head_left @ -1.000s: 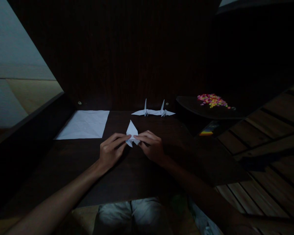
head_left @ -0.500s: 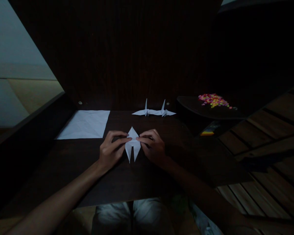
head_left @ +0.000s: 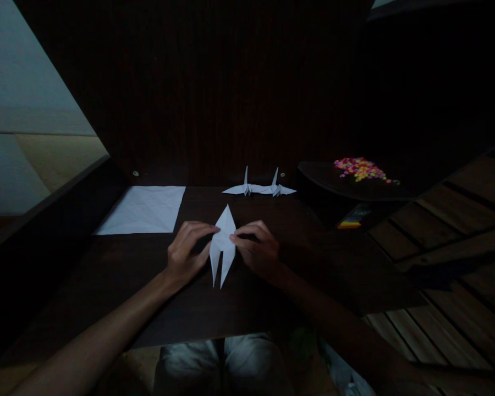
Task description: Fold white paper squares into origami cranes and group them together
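A white piece of folded origami paper (head_left: 225, 237) is between my hands, its single point away from me and two narrow legs with a slit between them towards me. My left hand (head_left: 186, 252) holds its left side, index fingertip on the upper edge and thumb lower down, partly hidden by the paper. On the right edge, thumb and index finger of my right hand (head_left: 259, 250) pinch the paper. Beyond the hands, two white paper cranes (head_left: 247, 190) stand side by side, wings touching or overlapping.
A creased white sheet (head_left: 144, 210) lies at the left of the dark tabletop (head_left: 157, 324). To the right, a raised curved shelf (head_left: 325, 179) carries a heap of small pink and yellow pieces (head_left: 359, 168). A dark panel (head_left: 214, 93) rises behind.
The folded paper now looks longer, its top point reaching farther away and its legs nearer to me. My left thumb has moved from its face to the left edge.
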The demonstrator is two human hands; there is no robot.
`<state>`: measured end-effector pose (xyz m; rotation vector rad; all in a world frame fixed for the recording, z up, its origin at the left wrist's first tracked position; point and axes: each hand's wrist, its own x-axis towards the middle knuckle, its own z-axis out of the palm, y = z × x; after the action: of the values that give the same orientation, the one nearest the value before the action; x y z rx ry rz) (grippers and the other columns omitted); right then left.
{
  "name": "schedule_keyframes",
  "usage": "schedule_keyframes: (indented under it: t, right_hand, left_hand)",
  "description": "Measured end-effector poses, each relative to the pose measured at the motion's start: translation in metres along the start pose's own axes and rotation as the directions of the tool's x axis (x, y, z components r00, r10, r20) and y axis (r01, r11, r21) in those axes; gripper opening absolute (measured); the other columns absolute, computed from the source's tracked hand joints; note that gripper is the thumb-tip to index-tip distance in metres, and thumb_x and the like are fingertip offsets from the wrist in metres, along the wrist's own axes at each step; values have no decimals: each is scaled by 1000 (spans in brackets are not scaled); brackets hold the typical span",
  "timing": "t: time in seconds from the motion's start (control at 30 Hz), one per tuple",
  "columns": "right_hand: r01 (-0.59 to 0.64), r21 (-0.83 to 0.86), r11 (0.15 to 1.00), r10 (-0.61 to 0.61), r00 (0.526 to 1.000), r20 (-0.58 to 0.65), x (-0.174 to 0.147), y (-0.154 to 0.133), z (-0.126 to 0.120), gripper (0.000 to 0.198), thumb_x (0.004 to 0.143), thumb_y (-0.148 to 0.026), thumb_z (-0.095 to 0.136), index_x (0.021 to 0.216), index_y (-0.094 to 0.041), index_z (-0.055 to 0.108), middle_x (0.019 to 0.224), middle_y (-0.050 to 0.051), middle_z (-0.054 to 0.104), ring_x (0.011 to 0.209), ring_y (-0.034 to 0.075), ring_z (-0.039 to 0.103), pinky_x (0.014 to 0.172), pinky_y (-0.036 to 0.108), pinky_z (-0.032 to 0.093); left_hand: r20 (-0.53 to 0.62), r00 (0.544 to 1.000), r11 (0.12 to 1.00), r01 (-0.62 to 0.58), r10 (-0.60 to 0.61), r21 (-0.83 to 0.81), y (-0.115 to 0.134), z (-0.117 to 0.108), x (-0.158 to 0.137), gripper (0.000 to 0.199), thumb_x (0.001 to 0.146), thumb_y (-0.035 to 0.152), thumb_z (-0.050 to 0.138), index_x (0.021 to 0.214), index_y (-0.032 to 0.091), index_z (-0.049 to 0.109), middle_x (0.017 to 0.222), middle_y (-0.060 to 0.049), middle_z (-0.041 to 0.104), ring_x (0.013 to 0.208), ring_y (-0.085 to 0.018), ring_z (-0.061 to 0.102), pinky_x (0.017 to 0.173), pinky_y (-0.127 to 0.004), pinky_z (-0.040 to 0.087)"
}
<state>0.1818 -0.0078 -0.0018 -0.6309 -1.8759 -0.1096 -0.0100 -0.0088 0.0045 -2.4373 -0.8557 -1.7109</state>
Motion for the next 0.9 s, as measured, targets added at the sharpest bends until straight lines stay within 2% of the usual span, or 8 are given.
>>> schedule_keyframes:
  t: [0.27,0.37,0.5,0.57,0.67,0.77,0.83,0.9]
  right_hand:
    - [-36,27,999,35,999,34,-4,3,0,21,83,-10,57,94,-26,65,90,3,66,82,16,58,70,32,51]
    - [-97,60,994,95,995,38,-2,3,1,23,83,-10,57,96,-26,66,89,4,66,83,17,58,73,35,50]
    - [-244,144,959,242,970,32,6,0,2,6,80,-18,64,84,-22,67,80,4,67,78,17,57,71,34,49]
    - [-331,226,916,327,943,56,9,-2,2,5,78,-23,67,75,-19,66,73,3,65,72,16,57,69,33,48]
    - [-519,364,773,502,852,148,10,-1,4,14,76,-28,68,69,-17,64,69,2,62,64,14,56,63,29,47]
    - [-699,456,551,654,701,284,7,1,8,17,72,-32,70,68,-17,64,69,2,62,64,14,58,60,27,47]
    - [-754,483,445,702,629,335,5,3,10,19,69,-34,72,67,-17,64,67,2,62,63,15,59,59,27,47]
    - [-779,502,376,723,585,367,6,3,11,20,66,-34,73,65,-17,63,63,1,62,57,14,57,55,26,46]
  left_hand:
    - [-2,1000,1000,7,-7,1,0,0,1,32,77,10,67,107,18,59,94,-7,68,85,-19,62,74,-34,51]
    - [19,999,999,45,-44,-25,0,1,0,26,78,11,67,102,17,62,92,-7,68,83,-18,62,73,-33,51]
    - [37,984,980,177,-175,-86,0,2,1,9,75,16,70,84,16,65,78,-4,66,73,-16,60,67,-29,49]
    - [105,948,940,314,-301,-137,0,2,2,9,75,21,71,78,16,65,76,-3,65,70,-15,59,65,-27,48]
    - [250,829,806,551,-500,-216,1,2,4,14,76,28,70,76,15,65,73,-2,64,68,-15,58,65,-26,47]
    - [379,705,645,705,-599,-293,2,2,7,19,75,33,69,74,14,64,68,0,63,64,-14,57,61,-25,45]
    - [440,653,571,756,-617,-320,3,3,9,23,75,35,69,71,14,64,64,0,61,60,-13,55,56,-24,42]
    - [462,622,531,782,-632,-327,3,4,9,26,74,37,69,67,13,63,59,2,58,55,-11,52,52,-22,38]
